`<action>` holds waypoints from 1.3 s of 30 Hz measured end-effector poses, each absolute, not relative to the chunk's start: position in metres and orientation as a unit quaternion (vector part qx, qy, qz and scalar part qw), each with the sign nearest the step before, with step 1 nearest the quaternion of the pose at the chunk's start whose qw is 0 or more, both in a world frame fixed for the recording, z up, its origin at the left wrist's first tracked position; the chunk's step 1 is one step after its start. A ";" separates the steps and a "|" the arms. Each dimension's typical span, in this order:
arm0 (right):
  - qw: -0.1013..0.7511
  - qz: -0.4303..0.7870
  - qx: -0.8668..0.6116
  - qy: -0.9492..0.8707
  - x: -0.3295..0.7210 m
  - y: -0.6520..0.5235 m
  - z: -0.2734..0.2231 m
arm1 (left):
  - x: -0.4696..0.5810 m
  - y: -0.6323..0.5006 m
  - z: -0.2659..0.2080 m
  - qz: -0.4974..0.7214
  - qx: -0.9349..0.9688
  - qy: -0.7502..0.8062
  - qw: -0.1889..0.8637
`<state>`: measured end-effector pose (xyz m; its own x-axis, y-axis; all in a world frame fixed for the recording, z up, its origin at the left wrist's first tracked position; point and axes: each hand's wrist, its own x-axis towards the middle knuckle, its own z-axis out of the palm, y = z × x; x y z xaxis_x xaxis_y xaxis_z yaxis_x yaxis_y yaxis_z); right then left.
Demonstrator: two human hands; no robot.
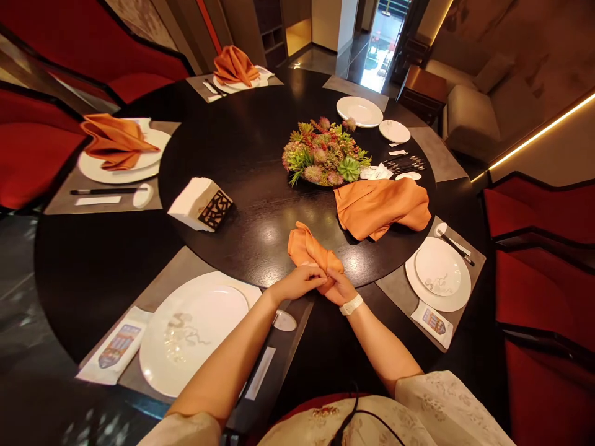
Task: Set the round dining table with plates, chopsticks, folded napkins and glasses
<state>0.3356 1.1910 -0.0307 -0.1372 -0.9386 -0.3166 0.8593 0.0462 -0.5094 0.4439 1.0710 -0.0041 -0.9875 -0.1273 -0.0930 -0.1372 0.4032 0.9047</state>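
Between my two hands, over the near edge of the dark turntable, is a gathered orange cloth napkin (307, 246). My left hand (302, 280) closes on its lower part, the fingers meeting those of the other hand. My right hand (339, 288), with a pale band at the wrist, wraps around the napkin from below and the right. The cloth's folded top points up and to the left; its lower end is hidden by my fingers. Just beyond lies a loose pile of orange napkins (385, 207) on the turntable.
A plate setting (195, 334) lies at the near left, another plate (441, 275) at the right. Folded napkins stand on plates at the left (118, 145) and far side (236, 67). A tissue holder (199, 204), flower centrepiece (325, 155) and stacked plates (359, 111) occupy the table.
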 end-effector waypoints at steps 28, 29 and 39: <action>0.506 -0.755 -0.123 0.399 0.328 1.220 0.043 | 0.455 1.110 0.004 0.727 -0.338 0.495 -0.334; 0.514 -0.758 -0.130 0.380 0.331 1.224 0.055 | 0.455 1.111 0.016 0.740 -0.296 0.488 -0.356; 0.564 -0.752 -0.117 0.320 0.369 1.254 0.100 | 0.470 1.134 0.124 0.773 -0.131 0.548 -0.293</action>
<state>0.3690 1.2542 0.1000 -0.3365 -0.9236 -0.1837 0.7735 -0.1598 -0.6134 0.4703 1.1344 0.1241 -0.7946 -0.5954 0.1188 0.3089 -0.2281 0.9233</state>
